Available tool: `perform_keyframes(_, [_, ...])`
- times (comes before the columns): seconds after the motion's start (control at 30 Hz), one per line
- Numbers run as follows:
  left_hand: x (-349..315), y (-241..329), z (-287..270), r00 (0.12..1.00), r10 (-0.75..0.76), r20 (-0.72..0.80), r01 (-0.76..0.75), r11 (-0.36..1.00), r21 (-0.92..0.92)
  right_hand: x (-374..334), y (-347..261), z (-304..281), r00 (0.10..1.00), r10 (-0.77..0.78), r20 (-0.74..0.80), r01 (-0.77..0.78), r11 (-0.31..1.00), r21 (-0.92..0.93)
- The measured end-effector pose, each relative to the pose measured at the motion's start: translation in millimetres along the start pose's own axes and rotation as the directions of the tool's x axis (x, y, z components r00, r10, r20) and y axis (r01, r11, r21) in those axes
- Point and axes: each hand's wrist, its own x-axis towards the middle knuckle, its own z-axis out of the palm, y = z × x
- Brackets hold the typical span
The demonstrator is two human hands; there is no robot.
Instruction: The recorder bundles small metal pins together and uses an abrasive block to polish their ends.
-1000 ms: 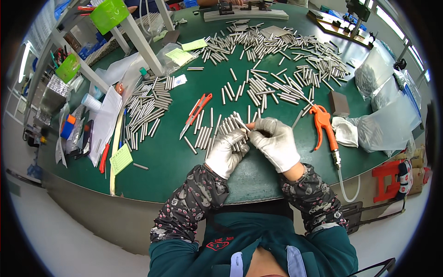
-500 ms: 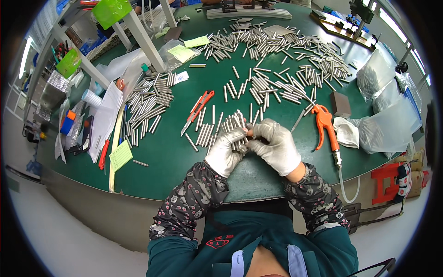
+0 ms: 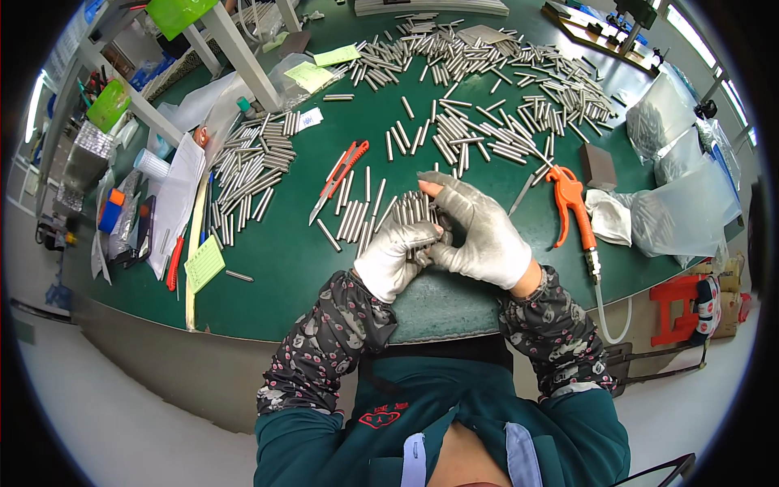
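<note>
My left hand (image 3: 391,261), in a white glove with bare fingertips, is closed around a bundle of short steel pins (image 3: 415,208). The pins stand side by side, their ends showing above the fingers. Against the right side of the bundle is my right hand (image 3: 485,231), gloved the same way, thumb and fingers spread apart in a cupped shape. Its index finger reaches past the top of the pins; its lower fingers are partly hidden. Left of the bundle, a few loose pins (image 3: 353,221) lie on the green table (image 3: 276,300) near an orange utility knife (image 3: 341,174).
Large piles of steel pins (image 3: 503,134) cover the far middle, with another pile (image 3: 251,166) at left. An orange air gun (image 3: 570,195), white cloth (image 3: 608,217), brown block (image 3: 598,166) and plastic bags of pins (image 3: 673,219) lie right. Papers and red-handled tool (image 3: 175,264) lie left.
My right hand has opened from its pinch at the bundle's top, its index finger now extended up and left. My left hand keeps the pins. The whole view has shifted slightly.
</note>
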Motion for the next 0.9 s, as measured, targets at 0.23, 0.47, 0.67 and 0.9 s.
perform_keyframes(0.23, [-2.2, 1.7, -1.9, 0.998, 0.021, 0.058, -0.018, 0.998, -0.052, -0.1, -17.5, 6.9, 0.998, -0.059, -0.01, 0.057, 0.988, -0.142])
perform_keyframes(0.47, [-3.2, -3.8, 1.9, 0.973, 0.045, 0.228, -0.032, 0.998, -0.061, 1.0, -5.8, 7.8, 0.98, -0.189, -0.055, 0.176, 0.966, -0.19])
perform_keyframes(0.67, [-4.8, -6.2, -3.4, 0.984, 0.003, 0.176, 0.013, 0.996, -0.089, 4.9, -14.5, 3.6, 0.982, -0.179, -0.058, 0.167, 0.972, -0.167])
perform_keyframes(0.9, [-5.4, -6.2, 6.9, 0.965, 0.044, 0.26, -0.018, 0.995, -0.103, 0.6, -9.3, 2.7, 0.989, -0.148, -0.012, 0.141, 0.96, -0.243])
